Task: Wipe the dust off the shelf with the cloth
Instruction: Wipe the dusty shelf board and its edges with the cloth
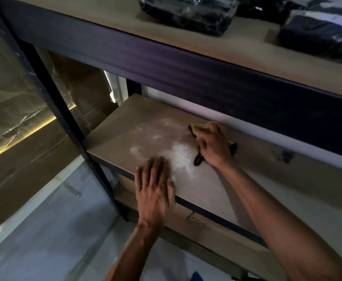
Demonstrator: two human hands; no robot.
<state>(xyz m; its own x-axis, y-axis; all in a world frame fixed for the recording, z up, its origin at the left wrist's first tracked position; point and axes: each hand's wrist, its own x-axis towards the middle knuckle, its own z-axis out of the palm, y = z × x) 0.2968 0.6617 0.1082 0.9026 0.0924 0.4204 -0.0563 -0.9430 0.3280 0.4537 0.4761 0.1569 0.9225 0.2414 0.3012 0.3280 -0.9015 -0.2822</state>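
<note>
though well begun, far from done: white dust (178,157) smeared mid-shelf (216,191) toward front edge; right hand (214,147) clenched around cloth (198,129), left hand (156,191) flat, empty.

2 hands (156,191), 1 cloth (198,129), 3 bags (186,13)

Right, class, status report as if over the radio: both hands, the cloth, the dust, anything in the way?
Right hand shut on cloth, mid-shelf. Left hand flat on shelf front edge. White dust between hands, not yet wiped. Nothing blocking.
</note>
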